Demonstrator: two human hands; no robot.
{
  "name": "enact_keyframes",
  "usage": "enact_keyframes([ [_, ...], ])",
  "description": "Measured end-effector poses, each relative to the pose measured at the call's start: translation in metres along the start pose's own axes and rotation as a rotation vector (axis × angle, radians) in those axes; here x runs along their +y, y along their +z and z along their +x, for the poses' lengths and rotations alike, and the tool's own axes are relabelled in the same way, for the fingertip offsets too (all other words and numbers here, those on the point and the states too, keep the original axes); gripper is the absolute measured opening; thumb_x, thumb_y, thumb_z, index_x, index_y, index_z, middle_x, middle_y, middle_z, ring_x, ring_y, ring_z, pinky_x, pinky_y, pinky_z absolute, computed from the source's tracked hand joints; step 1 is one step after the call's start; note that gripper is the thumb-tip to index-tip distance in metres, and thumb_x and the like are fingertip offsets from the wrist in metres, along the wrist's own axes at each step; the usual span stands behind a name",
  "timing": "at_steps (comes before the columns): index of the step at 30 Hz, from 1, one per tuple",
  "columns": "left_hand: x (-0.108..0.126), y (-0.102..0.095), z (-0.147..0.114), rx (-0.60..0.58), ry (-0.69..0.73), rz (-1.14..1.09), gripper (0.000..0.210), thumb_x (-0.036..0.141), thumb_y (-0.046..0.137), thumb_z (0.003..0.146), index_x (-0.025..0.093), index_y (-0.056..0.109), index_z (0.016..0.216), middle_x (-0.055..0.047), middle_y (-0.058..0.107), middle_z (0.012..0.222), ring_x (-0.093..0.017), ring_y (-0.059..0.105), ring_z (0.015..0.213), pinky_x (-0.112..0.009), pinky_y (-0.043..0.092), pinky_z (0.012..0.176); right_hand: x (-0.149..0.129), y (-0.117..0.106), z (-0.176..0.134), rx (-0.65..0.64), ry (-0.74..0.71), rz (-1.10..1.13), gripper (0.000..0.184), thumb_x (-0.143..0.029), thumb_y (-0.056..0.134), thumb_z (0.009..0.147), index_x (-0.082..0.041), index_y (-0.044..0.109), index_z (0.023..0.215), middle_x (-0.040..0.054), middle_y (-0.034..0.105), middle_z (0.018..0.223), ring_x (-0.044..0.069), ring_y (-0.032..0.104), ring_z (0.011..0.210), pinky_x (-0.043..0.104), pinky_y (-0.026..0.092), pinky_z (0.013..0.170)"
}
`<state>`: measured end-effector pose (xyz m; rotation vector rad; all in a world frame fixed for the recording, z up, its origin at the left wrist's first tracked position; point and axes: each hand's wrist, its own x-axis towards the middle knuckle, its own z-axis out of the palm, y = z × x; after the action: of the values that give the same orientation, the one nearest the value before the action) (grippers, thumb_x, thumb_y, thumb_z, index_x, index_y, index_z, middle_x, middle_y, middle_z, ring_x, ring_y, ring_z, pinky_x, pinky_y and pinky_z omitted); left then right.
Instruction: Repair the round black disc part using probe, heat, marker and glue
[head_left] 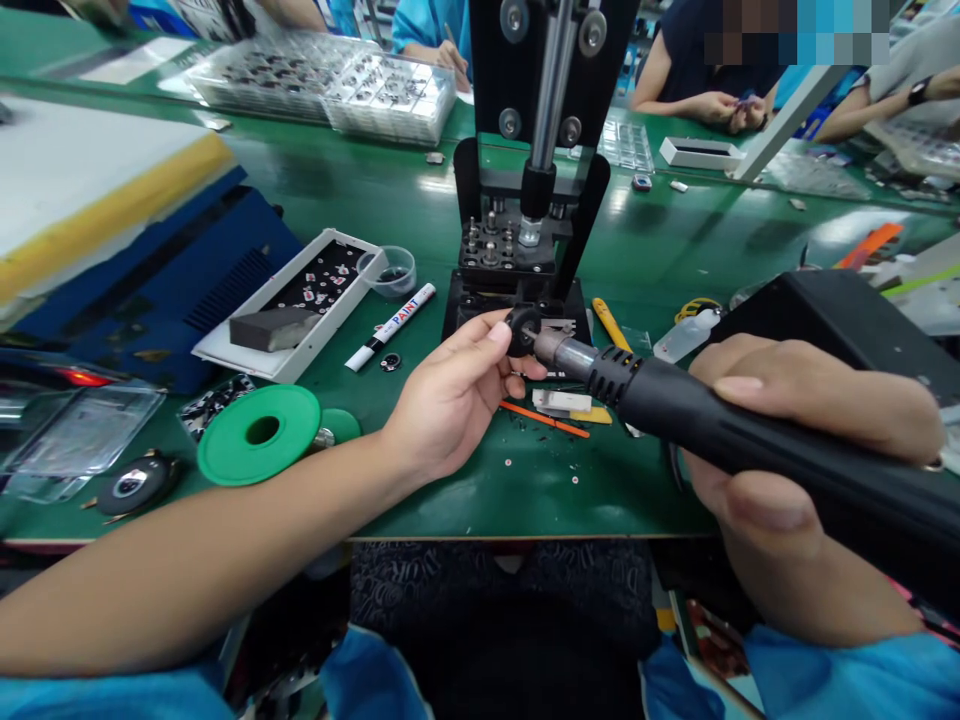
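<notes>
My left hand (pixel 457 400) pinches a small round black part (pixel 523 331) between thumb and fingers, in front of the black press. My right hand (pixel 795 440) is wrapped round the thick black handle of a hot air gun (pixel 675 400). Its metal nozzle points left and its tip is at the face of the round part; whether they touch I cannot tell. Below the nozzle lie a small white block (pixel 561 400) and a thin orange stick (pixel 544 418). A white paint marker (pixel 390 327) rests left of my left hand.
A black press (pixel 517 255) stands at the centre. On the left are a white tray (pixel 300 340) of small parts, a green spool (pixel 259 435) and a blue box (pixel 225 260). A black box (pixel 840 330) is behind my right hand. Other people work across the bench.
</notes>
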<state>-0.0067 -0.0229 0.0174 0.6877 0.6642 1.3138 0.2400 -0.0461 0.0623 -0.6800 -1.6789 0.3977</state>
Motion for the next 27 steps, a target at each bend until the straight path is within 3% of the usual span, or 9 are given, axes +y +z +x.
enact_keyframes([
  [10,0.0003,-0.0016,-0.0004,-0.008,-0.006,0.001,0.025,0.039,0.089,0.104,0.017,0.082,0.112,-0.009,0.081,0.104,-0.018,0.077,0.087,-0.026,0.059,0.071,-0.0053,-0.0027,0.0018,-0.021,0.112,0.010,0.039,-0.071,0.089,0.100,-0.039,0.087,0.123,0.0012,0.067,0.085,0.025,0.069,0.074,0.051,0.062,0.073],
  [15,0.0008,-0.0011,-0.0003,-0.005,0.000,-0.001,0.026,0.039,0.091,0.102,0.016,0.083,0.112,-0.009,0.081,0.102,-0.019,0.078,0.088,-0.026,0.059,0.071,-0.0014,-0.0003,0.0030,0.000,-0.011,-0.022,0.037,-0.069,0.085,0.104,-0.036,0.084,0.121,0.0021,0.072,0.090,0.024,0.071,0.072,0.051,0.065,0.072],
  [27,0.0002,0.0001,-0.0003,0.002,0.003,-0.014,0.028,0.039,0.091,0.102,0.014,0.082,0.112,-0.009,0.080,0.103,-0.018,0.078,0.086,-0.025,0.059,0.070,-0.0035,0.0003,0.0018,0.015,0.032,0.024,0.041,-0.068,0.091,0.099,-0.034,0.087,0.120,0.0028,0.072,0.087,0.026,0.073,0.075,0.051,0.065,0.073],
])
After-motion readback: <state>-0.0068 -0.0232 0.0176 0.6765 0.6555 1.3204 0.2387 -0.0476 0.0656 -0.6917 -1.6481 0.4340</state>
